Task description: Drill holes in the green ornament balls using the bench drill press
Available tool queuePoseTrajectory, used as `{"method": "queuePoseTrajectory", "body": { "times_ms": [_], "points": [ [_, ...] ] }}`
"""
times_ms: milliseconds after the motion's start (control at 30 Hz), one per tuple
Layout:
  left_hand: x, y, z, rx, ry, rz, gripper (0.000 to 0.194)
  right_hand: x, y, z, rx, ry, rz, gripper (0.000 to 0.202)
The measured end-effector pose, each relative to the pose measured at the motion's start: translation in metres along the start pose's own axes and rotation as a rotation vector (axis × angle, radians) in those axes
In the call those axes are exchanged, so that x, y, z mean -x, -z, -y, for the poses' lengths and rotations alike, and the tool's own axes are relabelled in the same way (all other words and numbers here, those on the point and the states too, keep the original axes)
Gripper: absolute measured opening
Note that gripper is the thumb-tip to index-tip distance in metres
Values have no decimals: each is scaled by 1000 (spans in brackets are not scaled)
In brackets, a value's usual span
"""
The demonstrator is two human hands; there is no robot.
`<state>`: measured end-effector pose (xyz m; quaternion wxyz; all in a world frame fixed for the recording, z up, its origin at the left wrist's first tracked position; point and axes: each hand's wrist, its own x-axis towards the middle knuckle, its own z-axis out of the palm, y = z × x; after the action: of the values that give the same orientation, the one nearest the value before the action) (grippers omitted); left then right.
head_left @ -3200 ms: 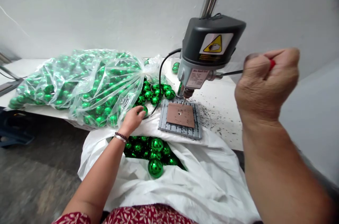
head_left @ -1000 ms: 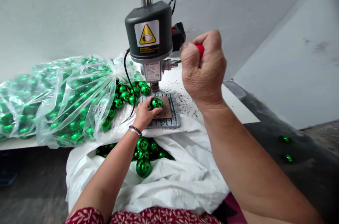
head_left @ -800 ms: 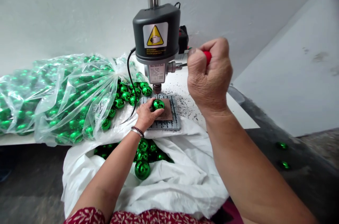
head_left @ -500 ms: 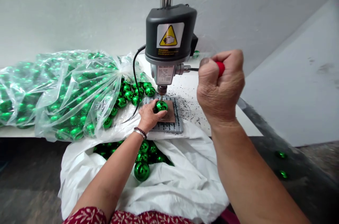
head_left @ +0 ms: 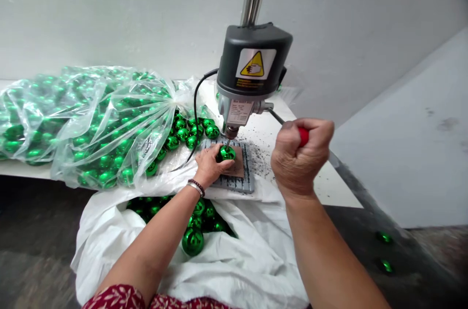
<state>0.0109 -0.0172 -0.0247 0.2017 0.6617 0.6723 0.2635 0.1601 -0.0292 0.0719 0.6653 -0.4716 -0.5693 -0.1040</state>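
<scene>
A shiny green ball sits on a brown pad over the grey ribbed base of a bench drill. My left hand grips this ball from its left side, thumb in front. Right above the ball is the drill bit, its tip at or very near the ball's top. My right hand is closed around the red knob of the drill's lever, which slants down to the right.
A clear plastic bag of green balls covers the table's left side, with loose balls beside it. A white sack holding more balls lies in front. Dark shavings surround the base. Two balls lie on the floor at right.
My right hand has pulled the lever's knob downward, so the lever slants more. The camera view has tilted and shifted slightly. My left hand still holds the same ball.
</scene>
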Motion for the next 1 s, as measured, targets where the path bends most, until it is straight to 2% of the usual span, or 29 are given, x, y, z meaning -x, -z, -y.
{"method": "queuePoseTrajectory", "body": {
  "times_ms": [367,433,533,700,800,1000],
  "points": [
    [-1,-5,5,57,-14,-26,52,25,-3,-12,-30,70,-22,10],
    [-2,-6,5,62,-10,-32,52,17,-3,-8,-32,59,-27,10],
    [-2,-5,4,78,-5,-45,51,-13,-4,5,-24,1,-15,13],
    [8,3,8,234,-139,-83,46,-64,-7,26,27,-256,162,14],
    [22,14,16,323,-241,-116,44,-69,-8,32,46,-318,171,13],
    [63,41,34,301,-328,-172,50,-65,-10,36,87,-340,145,17]
  ]
}}
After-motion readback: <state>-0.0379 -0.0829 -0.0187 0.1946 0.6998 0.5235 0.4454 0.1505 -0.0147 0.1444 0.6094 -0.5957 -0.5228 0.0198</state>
